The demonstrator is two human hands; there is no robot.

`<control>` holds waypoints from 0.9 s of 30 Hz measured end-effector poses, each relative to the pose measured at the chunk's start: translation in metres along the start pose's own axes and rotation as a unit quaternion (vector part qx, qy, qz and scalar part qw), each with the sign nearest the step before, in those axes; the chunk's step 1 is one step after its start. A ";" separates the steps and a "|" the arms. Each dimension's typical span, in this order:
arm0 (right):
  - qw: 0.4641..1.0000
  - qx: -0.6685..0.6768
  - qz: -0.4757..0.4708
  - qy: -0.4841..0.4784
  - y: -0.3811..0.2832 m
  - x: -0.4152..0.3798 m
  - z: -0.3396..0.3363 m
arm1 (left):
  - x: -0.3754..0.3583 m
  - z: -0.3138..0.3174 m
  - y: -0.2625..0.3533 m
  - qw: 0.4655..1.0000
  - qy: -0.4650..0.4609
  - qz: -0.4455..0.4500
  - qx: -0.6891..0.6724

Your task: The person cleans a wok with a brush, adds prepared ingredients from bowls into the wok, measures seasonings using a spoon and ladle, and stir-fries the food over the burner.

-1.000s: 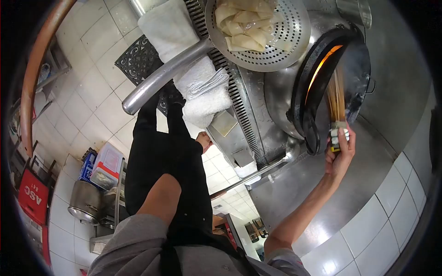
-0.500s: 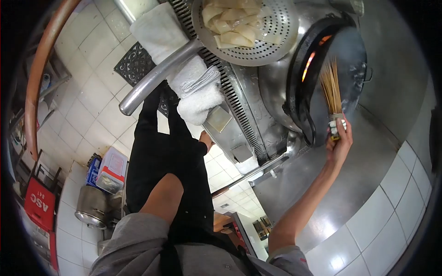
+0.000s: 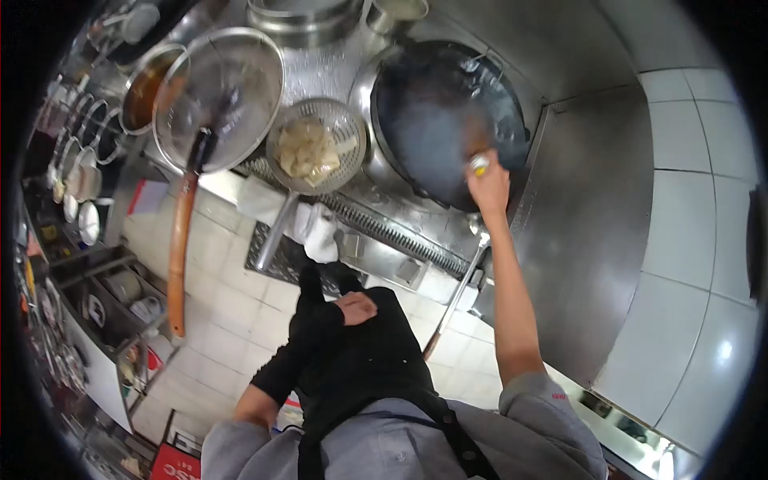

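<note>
My right hand (image 3: pixel 489 184) is closed around the handle end of a bamboo wok brush (image 3: pixel 478 144), whose bristles are smeared by motion. It reaches into a black wok (image 3: pixel 416 128), where smoke or steam blurs the inside. In front of my apron, my left hand (image 3: pixel 357 308) is loosely curled, with nothing visible in it. Left of the wok rests a perforated strainer (image 3: pixel 350 164) with a long metal handle. Pale, wide flat noodles (image 3: pixel 306 152) lie in it.
A mesh strainer (image 3: pixel 268 96) with a wooden handle lies farther left, beside a pan of brown liquid (image 3: pixel 144 100). Folded white towels (image 3: pixel 320 232) lie by the stove grate (image 3: pixel 392 228). A long-handled utensil (image 3: pixel 460 292) juts over the front edge. Steel pots (image 3: pixel 304 20) stand behind.
The brush has gone from upright bristles in view to a blurred position with its handle end towards me. My left hand has come back from the stove edge to my apron. The view has shifted.
</note>
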State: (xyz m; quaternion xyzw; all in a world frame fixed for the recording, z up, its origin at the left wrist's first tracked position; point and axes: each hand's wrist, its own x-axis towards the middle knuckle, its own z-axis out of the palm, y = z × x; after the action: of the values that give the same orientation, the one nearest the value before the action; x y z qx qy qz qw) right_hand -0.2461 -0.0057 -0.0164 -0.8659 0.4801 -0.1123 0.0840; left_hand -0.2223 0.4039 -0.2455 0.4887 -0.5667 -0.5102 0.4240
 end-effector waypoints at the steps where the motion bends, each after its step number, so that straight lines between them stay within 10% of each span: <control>1: 0.989 0.122 -0.059 -0.057 0.001 -0.016 -0.017 | 0.021 -0.029 0.094 0.979 0.011 -0.103 0.174; 5: 0.860 0.361 0.211 -0.294 0.027 -0.025 -0.081 | 0.113 -0.107 0.239 0.962 0.256 0.014 0.098; 8: 0.982 -0.040 0.119 0.139 0.060 -0.071 -0.037 | 0.175 -0.122 0.238 0.924 0.266 0.078 0.263; 10: 0.935 0.205 0.156 0.245 0.080 -0.114 -0.019 | 0.204 -0.126 0.212 0.911 0.213 -0.015 0.354; 11: 0.887 0.338 0.300 0.099 0.042 -0.140 -0.057 | 0.210 -0.130 0.213 0.904 0.204 -0.049 0.372; 17: 0.719 0.552 0.406 -0.114 0.064 -0.276 0.069 | 0.227 -0.124 0.207 0.867 0.157 -0.185 0.436; 19: 0.656 0.591 0.401 -0.244 0.070 -0.286 0.075 | 0.215 -0.120 0.205 0.894 0.141 -0.098 0.414; 21: 0.730 0.539 0.389 -0.157 0.050 -0.302 0.040 | 0.176 -0.102 0.233 0.924 0.110 -0.045 0.363; 23: 0.938 0.282 0.200 -0.036 0.109 -0.351 0.087 | 0.134 -0.094 0.261 0.934 0.016 -0.009 0.356; 25: 0.985 -0.003 0.158 0.075 0.170 -0.410 0.156 | 0.092 -0.080 0.290 0.954 -0.051 -0.053 0.290; 26: 0.889 0.255 0.378 -0.038 0.163 -0.405 0.141 | 0.078 -0.075 0.298 0.954 -0.072 -0.070 0.284; 27: 0.673 0.477 0.545 -0.147 0.162 -0.401 0.120 | 0.066 -0.072 0.306 0.958 -0.072 -0.066 0.271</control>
State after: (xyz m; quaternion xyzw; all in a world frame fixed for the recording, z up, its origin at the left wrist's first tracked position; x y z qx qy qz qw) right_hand -0.5506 0.2551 -0.2188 -0.2975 0.7295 -0.1315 0.6017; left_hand -0.1996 0.3276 0.0655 0.5832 -0.6797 -0.3980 0.1989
